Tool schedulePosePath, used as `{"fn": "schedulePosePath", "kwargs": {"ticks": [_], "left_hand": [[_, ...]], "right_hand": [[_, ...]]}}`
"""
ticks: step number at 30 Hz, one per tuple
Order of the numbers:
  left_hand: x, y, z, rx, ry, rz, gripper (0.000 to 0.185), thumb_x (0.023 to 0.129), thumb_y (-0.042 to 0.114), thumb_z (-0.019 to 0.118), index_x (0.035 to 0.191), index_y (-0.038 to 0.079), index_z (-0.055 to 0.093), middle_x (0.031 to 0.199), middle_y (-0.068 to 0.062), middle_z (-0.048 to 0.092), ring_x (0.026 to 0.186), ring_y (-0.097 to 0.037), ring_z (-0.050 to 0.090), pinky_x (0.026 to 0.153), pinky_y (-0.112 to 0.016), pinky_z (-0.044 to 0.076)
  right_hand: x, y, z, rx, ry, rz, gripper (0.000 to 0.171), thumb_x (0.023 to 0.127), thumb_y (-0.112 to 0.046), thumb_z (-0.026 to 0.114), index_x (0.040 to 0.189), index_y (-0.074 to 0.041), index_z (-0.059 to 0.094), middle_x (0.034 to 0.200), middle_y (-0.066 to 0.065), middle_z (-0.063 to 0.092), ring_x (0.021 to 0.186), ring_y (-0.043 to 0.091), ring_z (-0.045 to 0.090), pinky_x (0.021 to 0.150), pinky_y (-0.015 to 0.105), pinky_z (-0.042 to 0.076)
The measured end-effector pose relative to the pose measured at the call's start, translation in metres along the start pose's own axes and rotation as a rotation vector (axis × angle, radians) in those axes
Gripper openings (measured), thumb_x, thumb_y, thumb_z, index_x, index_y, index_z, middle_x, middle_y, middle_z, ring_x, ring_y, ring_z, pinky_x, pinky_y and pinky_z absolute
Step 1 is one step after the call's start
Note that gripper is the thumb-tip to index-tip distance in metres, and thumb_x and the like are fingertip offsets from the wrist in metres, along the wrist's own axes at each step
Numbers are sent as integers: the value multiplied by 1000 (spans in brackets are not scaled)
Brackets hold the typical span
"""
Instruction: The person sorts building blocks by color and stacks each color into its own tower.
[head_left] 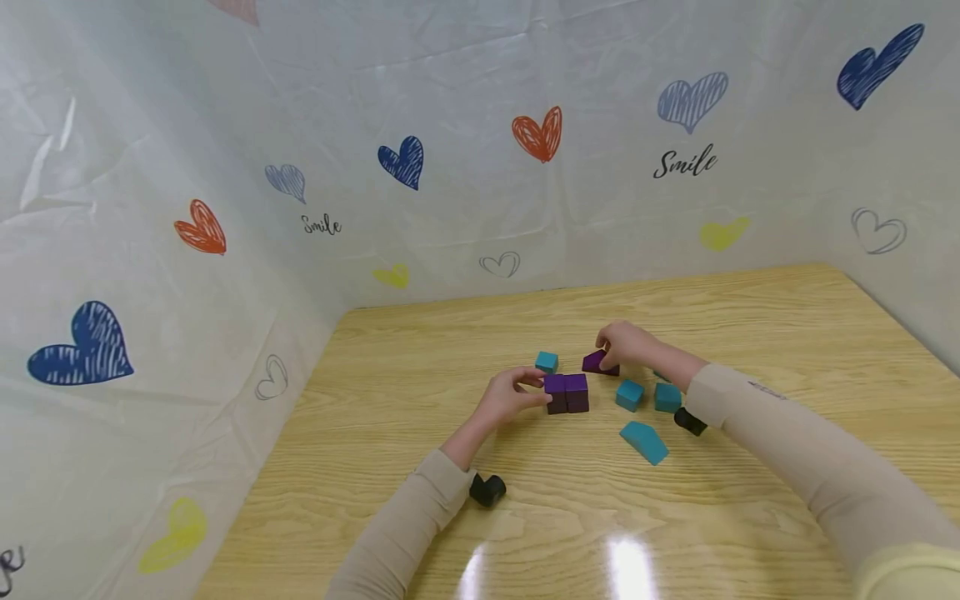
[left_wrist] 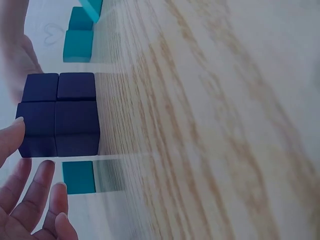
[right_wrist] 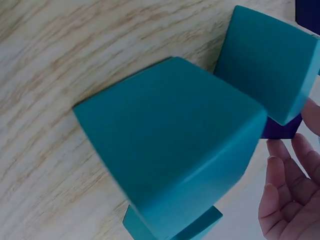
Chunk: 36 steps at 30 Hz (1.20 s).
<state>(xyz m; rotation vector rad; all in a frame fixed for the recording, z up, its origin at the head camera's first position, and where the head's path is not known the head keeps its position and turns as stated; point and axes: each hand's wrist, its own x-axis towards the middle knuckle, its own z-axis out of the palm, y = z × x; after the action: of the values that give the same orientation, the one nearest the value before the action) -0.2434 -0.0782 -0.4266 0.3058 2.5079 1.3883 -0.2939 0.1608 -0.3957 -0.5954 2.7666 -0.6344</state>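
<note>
Purple blocks [head_left: 566,393] stand tight together in a small squared group on the wooden table, several faces showing in the left wrist view [left_wrist: 57,115]. My left hand [head_left: 506,398] pinches the group's left end, thumb over the near face and fingers behind; the other fingers [left_wrist: 32,197] spread loosely beside it. Farther back and to the right, my right hand [head_left: 628,343] pinches a separate purple block [head_left: 592,362] with a slanted end, low over the table. In the right wrist view this block [right_wrist: 280,129] is mostly hidden behind teal blocks.
A teal cube [head_left: 547,362] sits just behind the purple group. Two more teal cubes, one left [head_left: 629,395] and one right [head_left: 667,397], stand under the right forearm, with another teal piece partly hidden. Nearer lies an angled teal block [head_left: 644,442]. A heart-printed sheet [head_left: 450,233] surrounds the table.
</note>
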Motion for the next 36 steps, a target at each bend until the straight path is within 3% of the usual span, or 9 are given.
{"fn": "schedulePosePath", "kwargs": {"ticks": [13,22,36], "left_hand": [[-1,2,0,17,-2,17,36,81,22,71,114,11,63,104,-5,65,86,-16,55,74,-28,47],[-2,2,0,18,-1,16,36,80,22,72,114,12,63,105,-5,65,85,-16,55,72,-28,47],[-1,1,2,-18,-3,10,36,80,20,72,113,9,62,106,-8,64,87,-18,58,71,-27,49]], "right_hand": [[2,-2,5,-74,-7,24,32,78,-5,67,106,10,60,98,22,62,82,28,58,71,37,50],[-2,0,0,-71,12,10,31,77,-4,66,106,9,61,99,22,61,87,31,58,73,39,49],[-20,-16,-24,-70,53,-94,32,77,-2,65,105,11,61,89,16,62,76,23,55,69,36,47]]}}
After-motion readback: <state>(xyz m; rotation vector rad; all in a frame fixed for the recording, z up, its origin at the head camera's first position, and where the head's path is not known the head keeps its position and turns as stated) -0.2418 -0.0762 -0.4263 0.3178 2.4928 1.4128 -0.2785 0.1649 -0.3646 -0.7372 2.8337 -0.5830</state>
